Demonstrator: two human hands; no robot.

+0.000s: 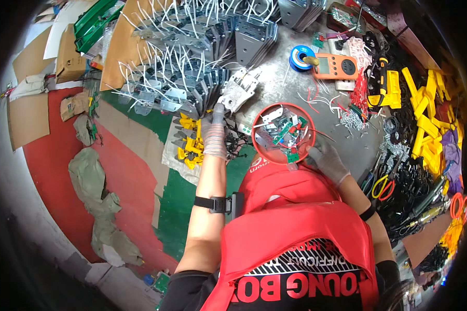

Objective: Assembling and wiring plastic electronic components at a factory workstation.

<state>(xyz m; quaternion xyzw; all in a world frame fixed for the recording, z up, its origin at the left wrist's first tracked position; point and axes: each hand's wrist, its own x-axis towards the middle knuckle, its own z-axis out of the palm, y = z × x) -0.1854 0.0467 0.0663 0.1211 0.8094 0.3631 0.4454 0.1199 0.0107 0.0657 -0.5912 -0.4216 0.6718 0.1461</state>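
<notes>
My gloved left hand (214, 133) reaches to the near end of a pale metal bracket (239, 90). Its fingertips pinch the lower left corner; some fingers are hidden. The bracket lies tilted beside rows of grey metal plates (184, 78) with white wires standing up from them. In front of me a round red plastic basket (255, 136) holds green circuit boards (284, 136), white strips and small loose parts. My gloved right hand (328, 163) is at the basket's right near rim, its fingers closed on the edge. Yellow and black parts (192, 142) lie close to my left wrist.
An orange multimeter (335, 67) and a blue spool (301, 58) stand on the grey metal tabletop (280, 88). To the right are screws (353, 120), yellow plastic pieces (425, 129), yellow-and-red-handled scissors (383, 187) and black cables. A green box (91, 26) sits far left.
</notes>
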